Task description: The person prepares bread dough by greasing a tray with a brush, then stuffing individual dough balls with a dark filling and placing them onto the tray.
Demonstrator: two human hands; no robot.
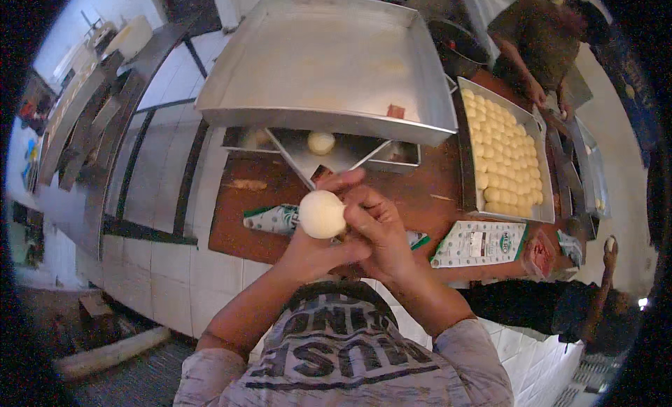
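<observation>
Between my hands, over the near edge of the brown table, is a smooth, pale dough ball (322, 214). My left hand (311, 255) cups it from below, with the thumb pointing right. My right hand (381, 228) is curled against the ball's right side, its fingertips closed where dough and fingers meet; the exact grip there is hidden. Just beyond my hands a second dough ball (321, 142) sits in a metal tray (290, 155), partly covered by the large metal tray (322, 64) above it.
At the right, a tray (548, 197) holds rows of dough balls. Green-and-white packages (479, 244) and a red plastic bag (539, 254) line the near table edge (238, 232). A dark pot (458, 46) stands behind. One person (539, 43) works far right, another (560, 309) nearer.
</observation>
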